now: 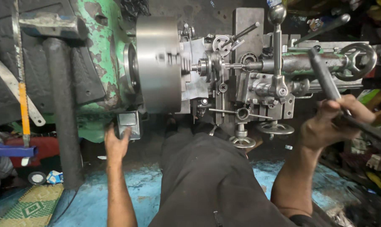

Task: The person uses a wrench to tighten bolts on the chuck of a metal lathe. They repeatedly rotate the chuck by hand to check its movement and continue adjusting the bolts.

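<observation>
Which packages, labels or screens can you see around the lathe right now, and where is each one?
Small metal control box: under the chuck on the green lathe body, grey, rectangular; left hand touches it.
Crumpled wrapper: on the floor at lower left, blue and white.
Green box: at right edge behind the right hand, flat, partly hidden.
Hacksaw blade label: far left, narrow strip above its orange part.
No screens visible.

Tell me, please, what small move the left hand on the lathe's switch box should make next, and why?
Probably press the switch box with the left hand: its fingers already rest on it, the chuck looks blurred as if turning, and the right hand grips a long metal bar near the tailstock handwheel.
</observation>
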`<action>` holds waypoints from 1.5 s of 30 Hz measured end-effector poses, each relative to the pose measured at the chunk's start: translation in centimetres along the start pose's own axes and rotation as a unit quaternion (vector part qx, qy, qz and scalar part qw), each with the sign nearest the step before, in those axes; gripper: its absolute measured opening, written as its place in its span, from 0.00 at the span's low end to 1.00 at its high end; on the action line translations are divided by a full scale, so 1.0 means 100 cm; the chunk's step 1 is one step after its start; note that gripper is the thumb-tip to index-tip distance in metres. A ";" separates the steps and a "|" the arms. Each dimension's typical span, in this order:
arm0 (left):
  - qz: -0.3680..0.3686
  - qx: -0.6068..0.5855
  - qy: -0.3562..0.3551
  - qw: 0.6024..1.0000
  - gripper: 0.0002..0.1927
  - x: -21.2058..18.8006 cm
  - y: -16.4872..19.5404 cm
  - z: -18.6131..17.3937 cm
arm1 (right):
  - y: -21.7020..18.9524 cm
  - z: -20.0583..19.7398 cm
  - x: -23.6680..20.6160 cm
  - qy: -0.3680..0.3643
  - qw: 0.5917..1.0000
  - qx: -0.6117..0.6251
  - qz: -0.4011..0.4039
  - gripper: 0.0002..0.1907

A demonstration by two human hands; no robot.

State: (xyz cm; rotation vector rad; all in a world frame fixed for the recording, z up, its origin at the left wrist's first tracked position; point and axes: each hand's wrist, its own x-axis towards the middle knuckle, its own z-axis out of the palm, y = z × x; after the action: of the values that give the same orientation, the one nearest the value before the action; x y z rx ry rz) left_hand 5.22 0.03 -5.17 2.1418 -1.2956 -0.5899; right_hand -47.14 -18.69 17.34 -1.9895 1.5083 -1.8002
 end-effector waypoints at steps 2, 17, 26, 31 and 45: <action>-0.014 -0.024 -0.080 0.996 0.42 0.001 0.007 -0.004 | 0.017 0.014 0.003 0.016 0.999 -0.032 -0.029 0.14; -0.065 0.134 0.079 0.986 0.41 -0.016 0.079 0.030 | 0.024 0.087 0.023 -0.124 0.928 0.121 0.329 0.16; 0.102 -0.004 0.125 0.987 0.25 -0.012 0.120 0.017 | 0.039 0.067 -0.007 0.102 0.956 0.077 0.263 0.38; 0.253 -0.127 0.125 0.951 0.26 0.041 0.190 0.005 | 0.042 0.064 -0.022 0.168 0.944 0.041 0.279 0.30; 0.010 -0.198 -0.192 0.961 0.30 0.244 0.287 -0.025 | 0.045 0.069 -0.020 0.155 0.942 0.119 0.272 0.25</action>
State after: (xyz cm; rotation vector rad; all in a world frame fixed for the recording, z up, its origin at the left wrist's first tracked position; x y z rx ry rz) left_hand -1.21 -32.02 13.71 1.7331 -1.2597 -1.1939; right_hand -44.08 -23.30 10.94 -1.0707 1.6101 -1.9689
